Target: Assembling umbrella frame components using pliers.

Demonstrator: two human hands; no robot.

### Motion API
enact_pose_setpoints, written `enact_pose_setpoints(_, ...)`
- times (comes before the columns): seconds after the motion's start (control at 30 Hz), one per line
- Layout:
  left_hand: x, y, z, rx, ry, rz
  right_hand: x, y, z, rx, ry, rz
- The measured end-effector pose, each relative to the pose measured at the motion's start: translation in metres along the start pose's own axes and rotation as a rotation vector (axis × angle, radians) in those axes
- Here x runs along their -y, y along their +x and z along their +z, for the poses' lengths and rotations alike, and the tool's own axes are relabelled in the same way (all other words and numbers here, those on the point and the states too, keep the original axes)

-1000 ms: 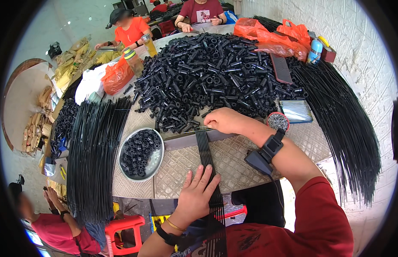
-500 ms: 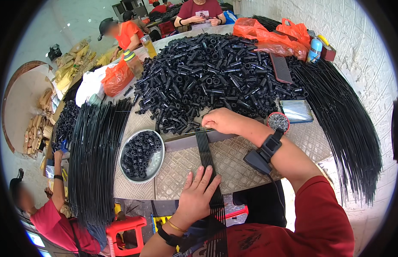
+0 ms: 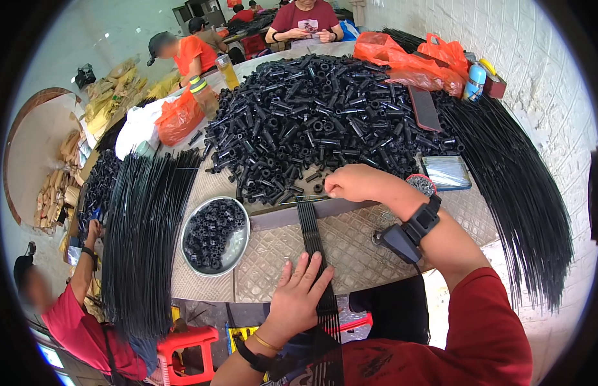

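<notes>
A flat row of thin black rods (image 3: 310, 235) runs from my lap up over the table edge. My left hand (image 3: 298, 297) lies on this row with its fingers spread. Beyond it, my right hand (image 3: 350, 183) is closed in a pinch at the right end of a thin metal rod (image 3: 303, 200), which lies across the far ends of the black rods. The pinched fingertips are partly hidden. Just past them is a large heap of short black tubes (image 3: 318, 116). To the left of the row stands a metal bowl (image 3: 248, 239) of small black ring-shaped parts (image 3: 212, 233).
Long black rods hang in bundles at the left (image 3: 141, 244) and right (image 3: 518, 186). A red cup (image 3: 431, 190) of small metal bits, a clear flat box (image 3: 447, 172) and a phone (image 3: 424, 108) lie to the right. Co-workers sit around; a red stool (image 3: 186, 341) stands lower left.
My right hand has moved a little to the right, away from the row of black rods. My left hand stays flat on the row. The whole view has shifted slightly.
</notes>
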State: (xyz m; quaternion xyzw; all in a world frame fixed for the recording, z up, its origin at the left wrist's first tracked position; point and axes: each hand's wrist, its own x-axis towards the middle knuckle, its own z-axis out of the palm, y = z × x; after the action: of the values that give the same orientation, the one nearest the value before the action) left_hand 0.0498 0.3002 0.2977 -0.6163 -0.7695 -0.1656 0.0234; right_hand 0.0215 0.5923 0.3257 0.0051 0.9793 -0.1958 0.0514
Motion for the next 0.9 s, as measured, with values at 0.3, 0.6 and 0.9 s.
enact_pose_setpoints(0.3, 0.001, 0.0, 0.004, -0.004, 0.043, 0.035, 0.003, 0.011, 0.02, -0.262, -0.042, -0.19)
enact_pose_setpoints(0.6, 0.03, -0.002, -0.046, 0.183, -0.126, 0.084, 0.041, -0.132, -0.027, -0.116, 0.034, -0.345)
enact_pose_setpoints(0.9, 0.073, 0.088, -0.022, 0.056, 0.441, 0.501, 0.129, -0.117, 0.071, 0.213, 0.363, -0.54)
